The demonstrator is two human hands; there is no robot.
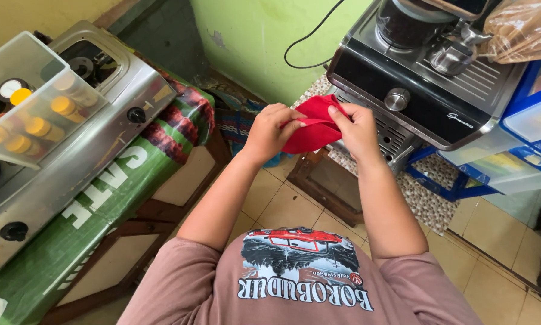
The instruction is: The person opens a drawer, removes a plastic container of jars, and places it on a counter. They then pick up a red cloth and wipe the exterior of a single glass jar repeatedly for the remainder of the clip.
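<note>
In front of the espresso machine (427, 84), left hand (269, 133) and right hand (358, 129) both pinch red cloth (311, 129); judged best: keep edges aligned, folds taut.

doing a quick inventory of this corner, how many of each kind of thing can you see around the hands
red cloth, held by the left hand and right hand: 1
espresso machine: 1
gas stove: 1
clear plastic bin of bottles: 1
blue-framed drawer unit: 1
plastic bag: 1
Total: 6 things, not counting the bottles, which are too blurred to count.
</note>
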